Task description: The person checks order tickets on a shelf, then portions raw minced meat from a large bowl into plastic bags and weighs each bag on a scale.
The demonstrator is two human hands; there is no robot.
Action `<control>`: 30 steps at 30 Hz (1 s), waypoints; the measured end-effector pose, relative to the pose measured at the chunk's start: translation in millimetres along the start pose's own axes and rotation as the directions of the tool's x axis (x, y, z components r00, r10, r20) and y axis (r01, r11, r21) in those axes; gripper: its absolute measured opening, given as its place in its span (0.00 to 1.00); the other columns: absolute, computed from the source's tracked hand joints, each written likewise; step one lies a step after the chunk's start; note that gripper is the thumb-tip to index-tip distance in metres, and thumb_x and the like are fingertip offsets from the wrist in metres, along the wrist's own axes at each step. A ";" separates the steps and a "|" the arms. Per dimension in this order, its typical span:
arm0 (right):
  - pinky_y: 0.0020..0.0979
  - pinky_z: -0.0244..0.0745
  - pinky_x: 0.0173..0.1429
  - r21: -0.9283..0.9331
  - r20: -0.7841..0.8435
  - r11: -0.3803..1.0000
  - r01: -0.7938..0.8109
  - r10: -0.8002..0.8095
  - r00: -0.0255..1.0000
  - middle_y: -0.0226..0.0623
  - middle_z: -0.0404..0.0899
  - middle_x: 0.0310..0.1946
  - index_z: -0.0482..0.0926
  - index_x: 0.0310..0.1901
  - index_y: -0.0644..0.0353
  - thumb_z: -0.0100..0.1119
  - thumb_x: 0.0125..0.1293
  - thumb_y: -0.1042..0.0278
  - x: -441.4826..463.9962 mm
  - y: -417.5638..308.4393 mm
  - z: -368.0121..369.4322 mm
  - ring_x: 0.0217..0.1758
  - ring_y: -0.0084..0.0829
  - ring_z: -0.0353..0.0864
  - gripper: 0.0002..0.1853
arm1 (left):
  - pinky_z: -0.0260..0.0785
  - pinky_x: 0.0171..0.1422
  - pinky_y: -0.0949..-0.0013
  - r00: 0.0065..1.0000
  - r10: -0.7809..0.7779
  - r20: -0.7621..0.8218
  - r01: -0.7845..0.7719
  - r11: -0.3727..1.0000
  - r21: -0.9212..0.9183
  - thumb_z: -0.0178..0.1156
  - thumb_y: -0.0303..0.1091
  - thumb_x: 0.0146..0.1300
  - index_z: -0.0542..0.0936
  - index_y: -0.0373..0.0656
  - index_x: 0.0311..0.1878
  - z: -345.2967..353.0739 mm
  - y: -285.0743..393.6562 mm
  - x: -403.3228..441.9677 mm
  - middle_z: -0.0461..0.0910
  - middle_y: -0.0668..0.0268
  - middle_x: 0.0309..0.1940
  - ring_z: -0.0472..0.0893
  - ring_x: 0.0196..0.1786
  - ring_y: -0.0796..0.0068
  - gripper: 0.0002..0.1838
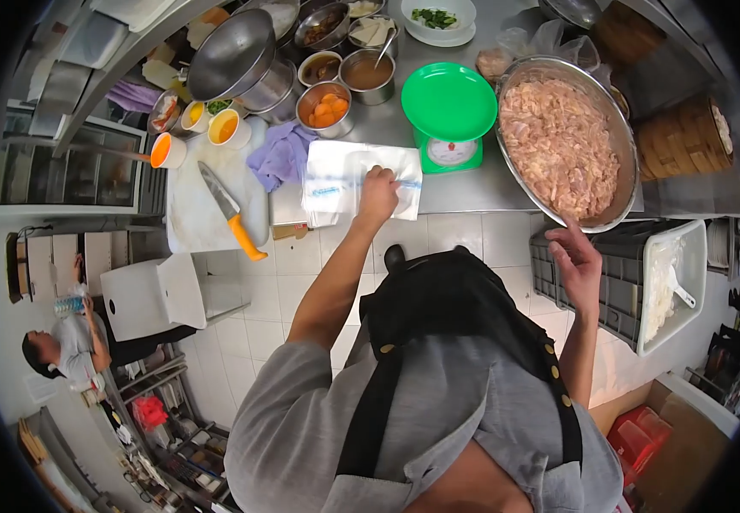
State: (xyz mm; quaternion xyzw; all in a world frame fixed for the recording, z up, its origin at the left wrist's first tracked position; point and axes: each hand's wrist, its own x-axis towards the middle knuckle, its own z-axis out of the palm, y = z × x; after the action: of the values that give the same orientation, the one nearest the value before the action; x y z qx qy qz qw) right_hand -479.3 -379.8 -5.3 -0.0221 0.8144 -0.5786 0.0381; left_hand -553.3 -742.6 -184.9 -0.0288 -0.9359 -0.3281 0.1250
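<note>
My left hand [378, 198] is over a stack of clear plastic bags [325, 175] at the counter's front edge, its fingers curled in and pinching the top bag. A blue strip runs across the bags. At the right, my right hand [577, 263] holds nothing; its fingers are apart and loosely bent, with the index fingertip at the near rim of a large metal bowl [631, 175]. Sliced raw meat [558, 141] fills that bowl. Between the hands, farther back, stands a green kitchen scale [449, 103] with a round pan and a dial.
On a white cutting board [195, 214] lies an orange-handled knife [231, 212], beside a purple cloth [281, 156]. Metal pots and a bowl of orange yolks [327, 109] crowd the back left. A grey crate [584, 274] stands below right. Another person [79, 338] sits far left.
</note>
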 end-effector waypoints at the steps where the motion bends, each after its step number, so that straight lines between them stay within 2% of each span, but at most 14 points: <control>1: 0.21 0.71 0.42 -0.002 -0.011 1.000 -0.002 0.002 1.000 0.31 0.79 0.38 0.70 0.61 0.57 0.57 0.60 0.80 -1.6 -0.9 1.4 0.39 0.18 0.75 0.26 | 0.67 0.40 0.58 1.000 0.009 0.005 -0.009 1.000 -0.005 0.65 0.28 0.49 0.71 0.36 0.27 -0.6 -2.7 1.7 0.71 0.53 0.29 0.74 0.34 0.53 0.11; 3: 0.21 0.71 0.41 -0.014 -0.025 0.999 -0.041 0.040 0.999 0.32 0.79 0.38 0.70 0.61 0.58 0.58 0.59 0.80 -4.8 -1.6 3.2 0.39 0.18 0.75 0.26 | 0.69 0.36 0.62 0.992 -0.097 -0.084 0.070 0.959 -0.274 0.62 0.24 0.48 0.72 0.37 0.27 -5.6 -6.0 3.6 0.73 0.55 0.26 0.75 0.29 0.56 0.07; 4: 0.21 0.71 0.41 -0.014 -0.037 0.999 -0.043 0.042 0.998 0.32 0.79 0.38 0.70 0.61 0.58 0.58 0.59 0.80 -6.2 0.8 3.8 0.39 0.18 0.75 0.26 | 0.69 0.36 0.62 0.993 -0.087 -0.078 0.062 0.959 -0.277 0.62 0.24 0.48 0.72 0.37 0.27 -14.8 -3.9 3.7 0.73 0.55 0.26 0.75 0.29 0.56 0.07; 6: 0.20 0.71 0.40 0.012 -0.056 1.000 -0.013 0.014 0.998 0.32 0.80 0.38 0.70 0.61 0.58 0.58 0.59 0.80 -9.1 7.0 4.3 0.39 0.18 0.76 0.26 | 0.69 0.32 0.64 0.955 -0.295 -0.044 0.268 0.913 -0.308 0.57 0.22 0.48 0.73 0.38 0.29 -33.9 2.0 4.8 0.74 0.56 0.22 0.76 0.25 0.57 0.04; 7: 0.20 0.71 0.40 0.010 -0.065 1.000 -0.018 0.018 0.998 0.32 0.80 0.38 0.70 0.61 0.58 0.58 0.59 0.80 -10.1 6.9 4.3 0.39 0.18 0.76 0.26 | 0.69 0.32 0.64 0.957 -0.289 -0.037 0.264 0.913 -0.311 0.57 0.22 0.48 0.73 0.38 0.29 -39.5 6.0 7.4 0.74 0.56 0.22 0.76 0.25 0.57 0.04; 10: 0.19 0.70 0.38 -0.023 -0.061 0.999 -0.040 0.039 0.997 0.32 0.80 0.38 0.71 0.61 0.58 0.58 0.59 0.80 -9.7 4.3 7.7 0.38 0.18 0.76 0.26 | 0.70 0.32 0.58 0.937 -0.331 -0.114 0.308 0.935 -0.178 0.54 0.23 0.47 0.73 0.36 0.26 -45.8 8.4 11.4 0.75 0.53 0.18 0.77 0.23 0.52 0.02; 15: 0.18 0.69 0.36 -0.046 -0.036 0.998 -0.035 0.033 0.999 0.32 0.80 0.37 0.71 0.61 0.56 0.57 0.58 0.81 -8.2 8.1 8.2 0.38 0.17 0.76 0.26 | 0.71 0.35 0.59 0.916 -0.397 0.050 0.396 0.918 0.034 0.52 0.28 0.53 0.75 0.35 0.27 -49.5 -6.4 12.9 0.78 0.49 0.23 0.80 0.29 0.51 0.06; 19: 0.19 0.70 0.34 -0.018 -0.036 1.000 0.026 -0.027 0.999 0.31 0.81 0.35 0.72 0.60 0.56 0.58 0.57 0.81 -1.7 13.3 20.0 0.34 0.16 0.76 0.27 | 0.72 0.35 0.63 0.901 -0.425 0.081 0.429 0.902 -0.043 0.58 0.29 0.54 0.76 0.36 0.27 -57.1 -17.0 5.3 0.79 0.51 0.23 0.81 0.28 0.58 0.06; 21: 0.19 0.70 0.33 -0.028 0.005 0.999 0.023 -0.023 1.000 0.31 0.81 0.35 0.72 0.60 0.56 0.58 0.57 0.81 2.3 9.2 25.6 0.34 0.16 0.76 0.27 | 0.63 0.28 0.72 0.912 -0.409 0.018 0.382 0.834 -0.398 0.64 0.33 0.57 0.72 0.39 0.24 -47.3 -25.0 1.1 0.76 0.66 0.20 0.72 0.23 0.79 0.13; 24: 0.20 0.70 0.31 -0.039 0.048 0.999 0.033 -0.031 0.998 0.31 0.82 0.35 0.72 0.59 0.55 0.58 0.57 0.80 8.2 9.3 32.0 0.34 0.17 0.76 0.26 | 0.56 0.25 0.76 0.886 -0.462 -0.038 0.392 0.790 -0.471 0.67 0.32 0.56 0.69 0.43 0.23 -39.1 -23.0 5.8 0.68 0.76 0.19 0.63 0.23 0.86 0.15; 26: 0.20 0.70 0.32 -0.052 0.085 0.998 0.019 -0.015 0.996 0.31 0.82 0.35 0.72 0.59 0.55 0.59 0.57 0.79 12.4 7.4 35.1 0.33 0.18 0.77 0.26 | 0.57 0.26 0.73 0.857 -0.513 -0.057 0.417 0.753 -0.509 0.66 0.38 0.57 0.67 0.41 0.20 -35.5 -25.6 11.6 0.63 0.74 0.17 0.59 0.23 0.82 0.19; 28: 0.20 0.70 0.32 -0.059 0.101 0.998 0.024 -0.018 0.995 0.31 0.82 0.35 0.72 0.59 0.55 0.59 0.57 0.78 15.9 6.4 36.1 0.33 0.18 0.77 0.26 | 0.58 0.29 0.73 0.767 -0.640 0.036 0.425 0.466 -0.776 0.61 0.36 0.61 0.68 0.42 0.22 -38.7 -25.0 17.1 0.66 0.74 0.19 0.63 0.25 0.82 0.16; 29: 0.20 0.70 0.32 -0.067 0.114 0.997 0.026 -0.018 0.993 0.31 0.82 0.35 0.72 0.59 0.55 0.59 0.57 0.78 17.5 5.8 36.4 0.33 0.18 0.77 0.26 | 0.61 0.34 0.75 0.736 -0.661 0.148 0.480 0.354 -0.803 0.56 0.31 0.63 0.72 0.41 0.25 -38.7 -44.3 18.7 0.70 0.73 0.22 0.67 0.28 0.82 0.10; 30: 0.20 0.70 0.32 -0.067 0.112 0.997 0.025 -0.018 0.994 0.31 0.82 0.35 0.72 0.59 0.55 0.59 0.57 0.78 19.0 4.7 36.7 0.33 0.18 0.77 0.26 | 0.61 0.34 0.75 0.737 -0.659 0.149 0.480 0.354 -0.803 0.56 0.31 0.63 0.72 0.41 0.25 -43.3 -43.1 20.8 0.70 0.73 0.22 0.67 0.28 0.82 0.10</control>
State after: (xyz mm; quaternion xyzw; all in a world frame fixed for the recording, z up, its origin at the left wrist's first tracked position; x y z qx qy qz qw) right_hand -495.0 -414.3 -22.5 -0.0644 0.8301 -0.5486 0.0764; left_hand -569.9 -803.8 -173.1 0.2796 -0.6146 -0.7344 0.0685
